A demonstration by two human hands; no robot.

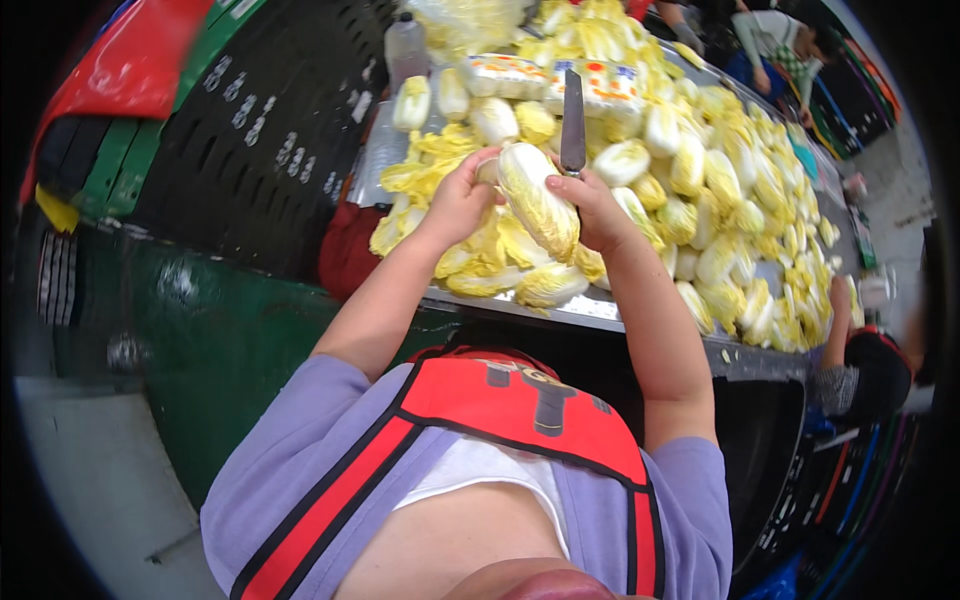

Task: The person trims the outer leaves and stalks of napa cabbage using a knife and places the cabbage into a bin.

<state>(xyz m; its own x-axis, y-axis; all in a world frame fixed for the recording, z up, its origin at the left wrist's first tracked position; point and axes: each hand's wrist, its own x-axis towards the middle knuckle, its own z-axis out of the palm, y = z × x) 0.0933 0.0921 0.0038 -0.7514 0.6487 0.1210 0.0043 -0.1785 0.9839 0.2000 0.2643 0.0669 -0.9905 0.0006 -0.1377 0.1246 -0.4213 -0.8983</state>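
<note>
A napa cabbage [534, 196], white at its base and yellow toward its leafy end, is held up between my two hands over a heap of cabbages. My left hand [461, 196] grips its left side near the base, where a pale outer leaf [487, 172] stands away from the head. In my right hand [596, 206] is a knife [573, 124], its broad blade pointing away from me. The thumb of that same hand presses against the cabbage's right side. Loose yellow leaves [431, 161] lie beneath and to the left of my hands.
Whole cabbages [720, 180] cover the metal table [600, 309] to the right. Printed plastic packs [506, 75] and a capped bottle [406, 49] stand beyond. Black crates [262, 127] line the left. One person [780, 52] is at the far right, another [862, 375] at the near right.
</note>
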